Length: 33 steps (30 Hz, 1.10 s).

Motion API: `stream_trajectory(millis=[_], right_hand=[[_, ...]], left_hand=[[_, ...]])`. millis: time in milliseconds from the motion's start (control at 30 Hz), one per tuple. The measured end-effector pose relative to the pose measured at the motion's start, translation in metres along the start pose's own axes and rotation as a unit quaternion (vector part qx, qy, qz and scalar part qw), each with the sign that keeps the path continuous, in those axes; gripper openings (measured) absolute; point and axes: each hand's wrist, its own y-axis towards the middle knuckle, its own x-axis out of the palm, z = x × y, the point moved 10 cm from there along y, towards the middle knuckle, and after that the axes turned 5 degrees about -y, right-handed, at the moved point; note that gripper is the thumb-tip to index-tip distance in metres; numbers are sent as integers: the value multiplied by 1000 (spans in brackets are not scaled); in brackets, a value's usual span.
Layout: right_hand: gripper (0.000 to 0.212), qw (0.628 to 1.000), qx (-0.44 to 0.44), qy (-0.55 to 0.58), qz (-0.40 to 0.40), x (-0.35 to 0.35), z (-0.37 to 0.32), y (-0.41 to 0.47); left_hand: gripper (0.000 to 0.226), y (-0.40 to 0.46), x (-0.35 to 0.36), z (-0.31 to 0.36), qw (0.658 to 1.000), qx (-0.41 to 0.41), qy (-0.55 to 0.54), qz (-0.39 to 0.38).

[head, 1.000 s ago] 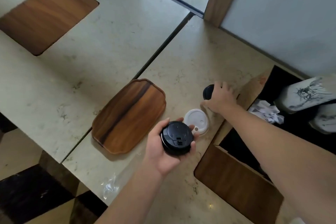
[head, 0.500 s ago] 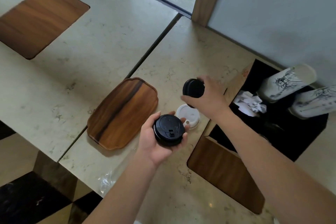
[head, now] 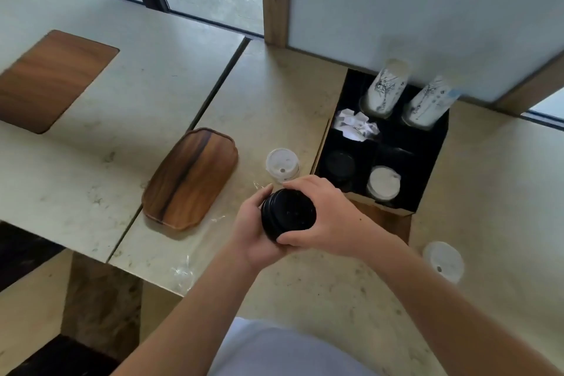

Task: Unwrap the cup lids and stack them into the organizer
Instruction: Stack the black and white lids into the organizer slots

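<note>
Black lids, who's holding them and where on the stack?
Both hands hold the black lids: left hand cups the underside, right hand grips the rim.

Organizer (head: 427, 204) sits on counter (head: 274, 85), right of wooden tray (head: 190, 177). One lid (head: 282, 165) lies between them. Two cup stacks (head: 384, 88) occupy organizer's rear compartments; lids (head: 383, 181) in the front.

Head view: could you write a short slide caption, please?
Both hands, left hand and right hand, hold round black plastic lids beside the black compartmented organizer.
</note>
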Motion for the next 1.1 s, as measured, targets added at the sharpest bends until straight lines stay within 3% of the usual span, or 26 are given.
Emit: stream_trajectory(millis=[367, 500, 633, 900, 1100], right_hand=[[90, 996, 43, 62, 45, 13, 30, -54], [81, 988, 62, 130, 56, 18, 48, -58], [72, 977, 92, 176, 71, 21, 72, -66], [84, 960, 136, 208, 128, 36, 109, -89], [86, 961, 160, 169, 149, 28, 137, -88]], left_hand=[[53, -1, 16, -52, 998, -39, 44, -35], [34, 8, 11, -58, 996, -43, 74, -4], [33, 22, 2, -69, 989, -66, 120, 51], [32, 40, -4, -98, 979, -137, 135, 72], [38, 59, 10, -91, 970, -129, 187, 82]])
